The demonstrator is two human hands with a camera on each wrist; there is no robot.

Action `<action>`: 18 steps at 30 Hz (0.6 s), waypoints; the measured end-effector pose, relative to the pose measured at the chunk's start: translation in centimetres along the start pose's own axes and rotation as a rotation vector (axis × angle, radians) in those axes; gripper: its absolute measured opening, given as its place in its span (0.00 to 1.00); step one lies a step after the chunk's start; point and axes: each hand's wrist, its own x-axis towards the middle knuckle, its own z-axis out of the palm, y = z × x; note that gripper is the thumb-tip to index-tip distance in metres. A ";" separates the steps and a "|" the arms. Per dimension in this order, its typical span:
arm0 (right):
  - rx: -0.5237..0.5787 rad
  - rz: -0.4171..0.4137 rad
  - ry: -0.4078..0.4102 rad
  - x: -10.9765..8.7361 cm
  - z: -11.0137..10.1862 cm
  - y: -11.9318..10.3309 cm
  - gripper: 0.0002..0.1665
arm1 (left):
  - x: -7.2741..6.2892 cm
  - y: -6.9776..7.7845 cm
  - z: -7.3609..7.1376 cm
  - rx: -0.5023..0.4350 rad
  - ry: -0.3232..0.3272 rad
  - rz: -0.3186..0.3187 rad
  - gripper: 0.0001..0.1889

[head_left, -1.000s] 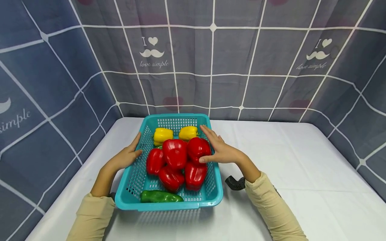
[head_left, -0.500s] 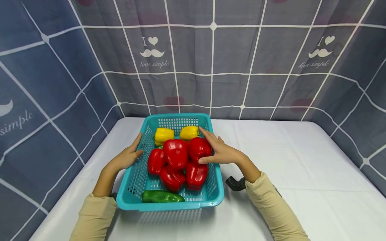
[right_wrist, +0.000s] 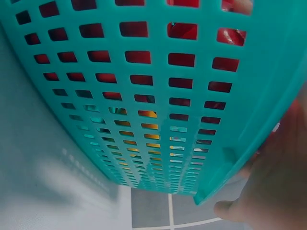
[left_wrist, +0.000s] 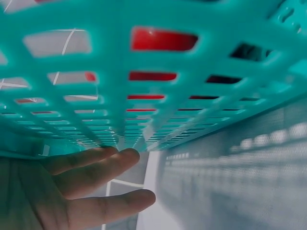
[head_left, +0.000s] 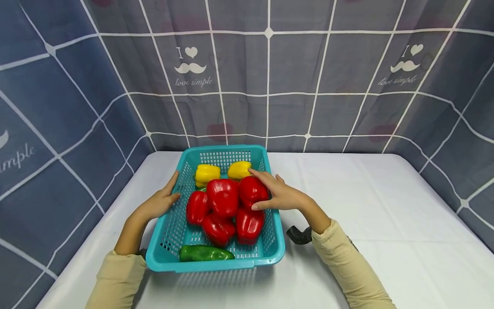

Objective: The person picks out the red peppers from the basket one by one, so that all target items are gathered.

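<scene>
A turquoise plastic basket (head_left: 216, 267) holds several red bell peppers (head_left: 223, 198), two yellow bell peppers (head_left: 207, 175) and a long green pepper (head_left: 206, 253). At the right wall, my right hand (head_left: 284, 195) reaches over the rim and grips one red bell pepper (head_left: 250, 189), thumb on its near side and fingers on its far side. My left hand (head_left: 157, 205) rests against the left side of the basket, thumb at the rim. Straight, spread fingers (left_wrist: 112, 203) show outside the basket wall in the left wrist view. The right fingertips are mostly hidden in the right wrist view.
The basket stands on a white-covered table (head_left: 366, 206) that extends to the right. Grey-blue checked curtains (head_left: 293, 116) enclose the back and both sides. A black device (head_left: 300, 235) sits at the right wrist.
The right index finger has drawn down and in from beside the yellow bell pepper, closer round the red bell pepper. The left hand keeps its place on the basket. The head view shifts slightly.
</scene>
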 end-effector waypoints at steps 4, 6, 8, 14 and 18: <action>-0.005 -0.009 0.007 0.0 0.0 0.0 0.52 | 0.0 -0.1 0.1 -0.005 -0.002 0.002 0.37; -0.012 -0.017 0.021 0.0 0.0 -0.1 0.51 | 0.0 0.0 0.1 0.002 0.002 0.004 0.37; -0.017 -0.024 0.034 0.1 -0.1 -0.2 0.50 | 0.0 0.1 0.0 0.011 0.008 0.001 0.37; -0.037 -0.052 0.068 0.1 -0.1 -0.6 0.49 | 0.0 0.4 0.0 0.019 0.008 -0.001 0.37; -0.034 -0.055 0.101 0.0 -0.4 -0.8 0.49 | 0.0 0.5 0.0 0.007 0.000 -0.001 0.37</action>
